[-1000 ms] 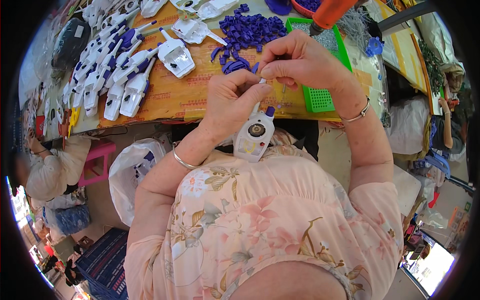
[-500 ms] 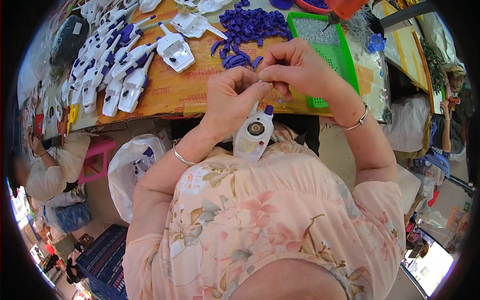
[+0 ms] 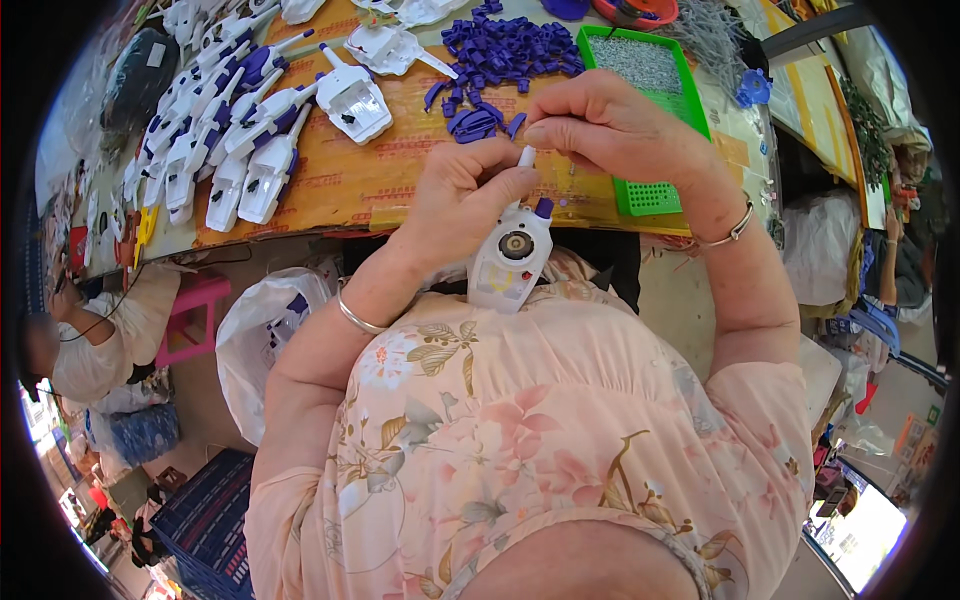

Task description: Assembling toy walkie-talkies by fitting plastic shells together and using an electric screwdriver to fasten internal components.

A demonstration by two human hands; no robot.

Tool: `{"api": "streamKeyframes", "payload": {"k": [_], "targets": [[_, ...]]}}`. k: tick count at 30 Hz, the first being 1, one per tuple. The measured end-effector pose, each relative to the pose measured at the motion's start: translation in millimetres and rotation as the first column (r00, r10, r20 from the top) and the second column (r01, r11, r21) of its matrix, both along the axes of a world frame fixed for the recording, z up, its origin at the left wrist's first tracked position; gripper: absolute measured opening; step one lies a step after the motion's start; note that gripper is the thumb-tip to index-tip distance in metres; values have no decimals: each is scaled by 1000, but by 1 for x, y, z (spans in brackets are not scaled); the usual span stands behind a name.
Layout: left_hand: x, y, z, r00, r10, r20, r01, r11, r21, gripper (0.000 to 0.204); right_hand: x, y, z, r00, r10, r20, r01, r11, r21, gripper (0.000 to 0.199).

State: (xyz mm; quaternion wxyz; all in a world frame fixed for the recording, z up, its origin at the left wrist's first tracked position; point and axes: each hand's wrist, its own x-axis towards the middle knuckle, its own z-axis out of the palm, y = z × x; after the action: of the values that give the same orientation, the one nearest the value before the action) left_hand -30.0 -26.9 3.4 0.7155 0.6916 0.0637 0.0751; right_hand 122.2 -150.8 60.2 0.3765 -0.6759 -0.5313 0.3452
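A white plastic toy housing (image 3: 505, 275) with a narrow neck, a purple knob and a round dark part hangs against my front. My left hand (image 3: 450, 195) is closed around its neck, leaving the white tip showing between thumb and fingers. Just beyond that tip is my right hand (image 3: 600, 120), thumb and forefinger pressed together; whatever they pinch is too small or hidden to name. Loose purple plastic parts (image 3: 510, 55) lie in a heap past my hands. To their right, partly behind my right hand, stands a green tray (image 3: 690, 85) of small metal screws.
Several white and purple housings (image 3: 265, 180) cover the table's left side; an open white half-shell (image 3: 353, 105) lies nearer the middle. A red bowl (image 3: 660, 15) is at the far edge. Below left hangs a white plastic bag (image 3: 245, 350). Another person's arm (image 3: 95, 325) shows at far left.
My right hand has drawn slightly away from the neck's tip, which now shows. The orange-red tool above the green tray has gone from view. The housing has shifted slightly up.
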Motion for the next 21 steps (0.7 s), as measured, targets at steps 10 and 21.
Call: {"api": "streamKeyframes", "payload": {"k": [10, 21], "targets": [[1, -9, -10, 995, 78, 61, -81, 995, 58, 12, -4, 2, -26, 989, 77, 123, -78, 997, 2, 28], [9, 3, -8, 996, 90, 21, -89, 996, -22, 12, -6, -5, -22, 935, -281, -215, 251, 955, -155, 32]]}}
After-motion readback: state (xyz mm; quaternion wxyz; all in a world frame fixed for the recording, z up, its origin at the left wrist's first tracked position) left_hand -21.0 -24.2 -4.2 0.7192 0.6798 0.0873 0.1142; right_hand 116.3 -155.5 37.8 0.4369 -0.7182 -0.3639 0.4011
